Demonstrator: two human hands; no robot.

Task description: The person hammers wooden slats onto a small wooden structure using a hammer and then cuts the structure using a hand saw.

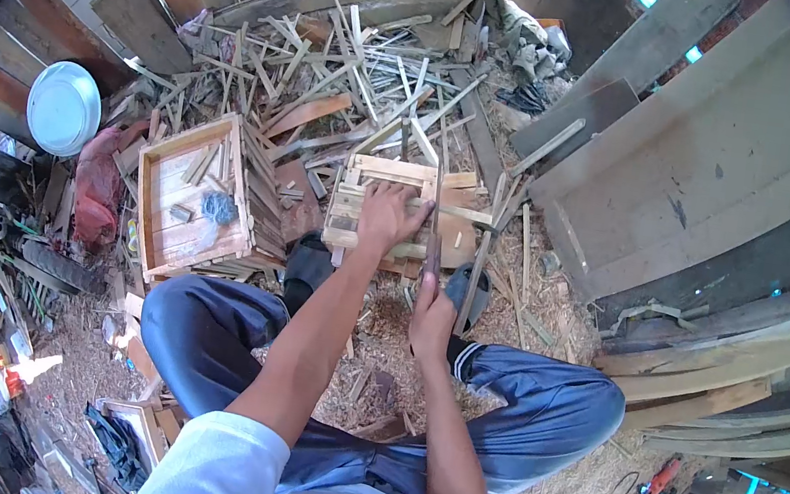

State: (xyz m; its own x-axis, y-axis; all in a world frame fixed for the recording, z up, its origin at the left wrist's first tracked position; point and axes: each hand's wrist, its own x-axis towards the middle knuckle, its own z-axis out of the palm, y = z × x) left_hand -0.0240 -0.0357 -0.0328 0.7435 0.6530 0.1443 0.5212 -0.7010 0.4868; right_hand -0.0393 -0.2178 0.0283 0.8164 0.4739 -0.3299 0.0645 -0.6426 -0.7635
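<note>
Left hand [387,218] presses flat on the slatted crate [389,214]; right hand [432,315] grips a half-hidden blade [437,215].

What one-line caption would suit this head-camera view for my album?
Seated among wood scraps, a person steadies a small slatted frame with the left hand while the right hand grips a thin tool.

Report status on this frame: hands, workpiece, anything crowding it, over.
Left hand pressed flat on small wooden frame. Right hand gripping a saw set upright at the frame's right side. Finished wooden crate left of it, scrap slats piled behind.
</note>
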